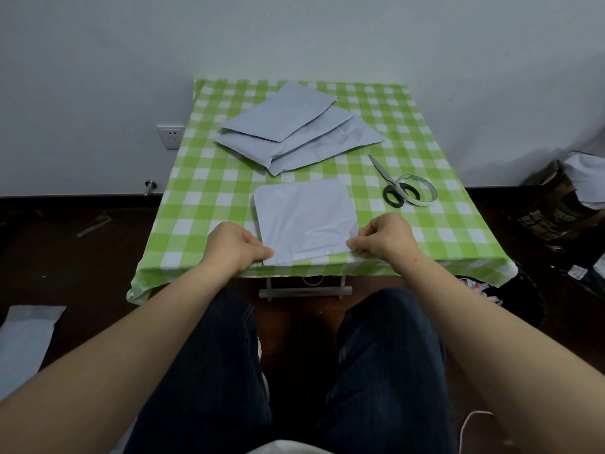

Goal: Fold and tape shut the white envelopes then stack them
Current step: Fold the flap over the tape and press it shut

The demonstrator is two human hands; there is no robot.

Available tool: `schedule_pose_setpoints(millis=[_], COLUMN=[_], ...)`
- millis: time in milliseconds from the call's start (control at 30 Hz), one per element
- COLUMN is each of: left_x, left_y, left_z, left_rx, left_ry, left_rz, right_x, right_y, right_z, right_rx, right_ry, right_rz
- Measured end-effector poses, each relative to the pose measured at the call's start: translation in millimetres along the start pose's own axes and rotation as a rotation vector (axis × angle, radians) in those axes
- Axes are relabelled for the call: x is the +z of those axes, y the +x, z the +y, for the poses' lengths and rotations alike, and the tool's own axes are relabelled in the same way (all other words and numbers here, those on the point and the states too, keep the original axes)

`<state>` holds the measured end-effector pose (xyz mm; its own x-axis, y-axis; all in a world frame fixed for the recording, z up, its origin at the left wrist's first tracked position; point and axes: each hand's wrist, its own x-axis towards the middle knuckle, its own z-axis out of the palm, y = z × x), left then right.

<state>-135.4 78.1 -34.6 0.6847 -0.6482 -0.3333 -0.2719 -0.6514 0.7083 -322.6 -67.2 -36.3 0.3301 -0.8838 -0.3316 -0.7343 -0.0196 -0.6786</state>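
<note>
We have one white envelope [306, 221] at the table's [458, 237] near edge, our left hand [235, 245] and right hand [384, 237] pinching its near corners with curled fingers. No tape shows on it; tape roll [417, 190] and scissors [389, 185] lie untouched, and the envelope pile [294, 132] waits beyond.
</note>
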Motion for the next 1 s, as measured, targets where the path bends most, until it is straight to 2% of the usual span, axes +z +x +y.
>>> schedule_pose_setpoints(millis=[600, 733, 800, 867, 933, 1000], left_x=[1.6, 2.8, 3.2, 3.1, 2.8, 2.6], left_y=[3.3, 3.9, 4.1, 4.0, 3.6, 4.0], left_z=[-2.1, -2.2, -2.3, -2.2, -1.2, 0.2], left_rx=[0.016, 0.022, 0.025, 0.027, 0.026, 0.018], left_ry=[0.01, 0.026, 0.03, 0.034, 0.038, 0.036], left_rz=[0.0, 0.007, 0.009, 0.007, 0.006, 0.009], right_x=[1.2, -4.2, -3.1, 1.9, 9.6, 19.8], right_y=[0.6, 1.6, -3.6, -16.2, -33.8, -49.4], right_z=[-6.0, -3.0, -0.8, 0.5, 0.2, 1.1], right_rx=[-0.03, 0.01, -0.082, -0.308, -0.527, -0.645], right_ry=[-0.218, -0.188, -0.275, -0.367, -0.435, -0.509], right_rz=[0.0, -0.036, 0.051, 0.126, 0.044, -0.089])
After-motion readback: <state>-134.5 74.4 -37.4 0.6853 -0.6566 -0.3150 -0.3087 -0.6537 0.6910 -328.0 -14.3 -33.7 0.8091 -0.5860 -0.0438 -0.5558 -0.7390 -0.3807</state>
